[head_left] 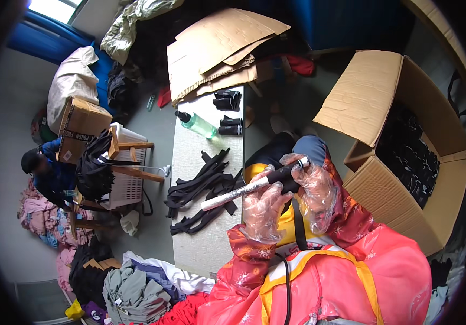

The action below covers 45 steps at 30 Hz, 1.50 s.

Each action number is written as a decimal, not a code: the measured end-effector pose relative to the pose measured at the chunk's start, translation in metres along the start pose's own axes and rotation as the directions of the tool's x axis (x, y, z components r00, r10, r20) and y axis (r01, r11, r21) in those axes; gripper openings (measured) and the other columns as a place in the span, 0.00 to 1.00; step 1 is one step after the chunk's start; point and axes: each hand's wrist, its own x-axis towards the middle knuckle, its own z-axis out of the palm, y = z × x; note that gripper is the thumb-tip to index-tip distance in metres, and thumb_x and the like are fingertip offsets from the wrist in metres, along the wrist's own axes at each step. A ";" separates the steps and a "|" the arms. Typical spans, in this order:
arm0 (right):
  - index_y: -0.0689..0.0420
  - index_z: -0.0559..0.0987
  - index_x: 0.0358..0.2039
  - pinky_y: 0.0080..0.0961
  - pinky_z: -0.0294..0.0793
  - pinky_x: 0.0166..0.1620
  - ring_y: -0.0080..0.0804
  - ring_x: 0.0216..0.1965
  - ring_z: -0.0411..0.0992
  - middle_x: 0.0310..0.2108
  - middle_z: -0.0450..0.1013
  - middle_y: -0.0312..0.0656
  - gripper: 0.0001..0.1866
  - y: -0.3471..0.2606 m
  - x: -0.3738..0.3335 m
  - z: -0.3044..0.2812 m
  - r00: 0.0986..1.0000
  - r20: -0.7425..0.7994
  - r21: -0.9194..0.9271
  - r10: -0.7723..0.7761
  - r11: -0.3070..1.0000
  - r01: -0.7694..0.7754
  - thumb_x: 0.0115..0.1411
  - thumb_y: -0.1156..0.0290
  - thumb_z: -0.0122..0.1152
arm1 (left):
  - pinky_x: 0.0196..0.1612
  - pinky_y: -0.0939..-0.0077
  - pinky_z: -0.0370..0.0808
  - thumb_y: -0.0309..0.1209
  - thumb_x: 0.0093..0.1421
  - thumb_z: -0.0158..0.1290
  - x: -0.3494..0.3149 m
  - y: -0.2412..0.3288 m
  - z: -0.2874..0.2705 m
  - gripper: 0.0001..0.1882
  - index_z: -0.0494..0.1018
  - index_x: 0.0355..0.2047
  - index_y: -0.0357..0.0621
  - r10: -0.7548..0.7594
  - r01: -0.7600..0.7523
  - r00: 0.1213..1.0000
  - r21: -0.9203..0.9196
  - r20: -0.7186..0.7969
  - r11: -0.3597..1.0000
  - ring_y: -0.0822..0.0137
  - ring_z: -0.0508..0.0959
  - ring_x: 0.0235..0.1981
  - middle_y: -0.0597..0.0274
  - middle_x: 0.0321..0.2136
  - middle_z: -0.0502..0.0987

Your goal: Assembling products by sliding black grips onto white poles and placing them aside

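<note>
The left hand point(264, 212), in a clear plastic glove, has its fingers closed about a slender white cylindrical rod point(235, 194), held aslant before the body at the edge of a pale, speckled tabletop point(189, 253). The right hand point(318, 190), likewise gloved, has its fingers gripping a broad black fabric strip point(282, 176) near the rod's right-hand end (whether it fully encircles the rod cannot be told). On the tabletop: narrow black fabric strips point(196, 190), a translucent green spray bottle point(199, 125) and small black fabric rolls point(226, 103)
</note>
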 end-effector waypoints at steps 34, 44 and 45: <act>0.56 0.81 0.35 0.16 0.68 0.30 0.18 0.27 0.70 0.26 0.73 0.32 0.14 0.035 0.001 0.006 0.915 -0.337 -0.254 0.222 0.914 -0.316 0.55 0.59 0.63 | 0.32 0.79 0.77 0.23 0.53 0.55 0.003 -0.019 -0.040 0.22 0.61 0.48 0.44 0.074 -0.079 0.994 -0.055 -0.079 0.995 0.65 0.76 0.39 0.57 0.39 0.72; 0.60 0.76 0.38 0.22 0.72 0.47 0.29 0.41 0.72 0.39 0.73 0.40 0.11 0.034 0.002 0.010 0.971 -0.187 -0.107 0.149 0.979 -0.171 0.53 0.77 0.63 | 0.28 0.82 0.77 0.18 0.52 0.55 0.017 -0.016 -0.061 0.17 0.68 0.43 0.37 0.051 -0.049 0.997 0.042 -0.056 0.998 0.69 0.77 0.33 0.56 0.36 0.75; 0.59 0.76 0.38 0.22 0.71 0.47 0.28 0.41 0.72 0.40 0.73 0.40 0.12 0.034 0.001 0.011 0.974 -0.183 -0.148 0.135 0.976 -0.163 0.53 0.77 0.63 | 0.27 0.82 0.78 0.19 0.53 0.54 0.017 -0.015 -0.063 0.15 0.70 0.43 0.37 0.053 -0.051 0.998 0.062 -0.028 0.997 0.69 0.78 0.34 0.56 0.36 0.75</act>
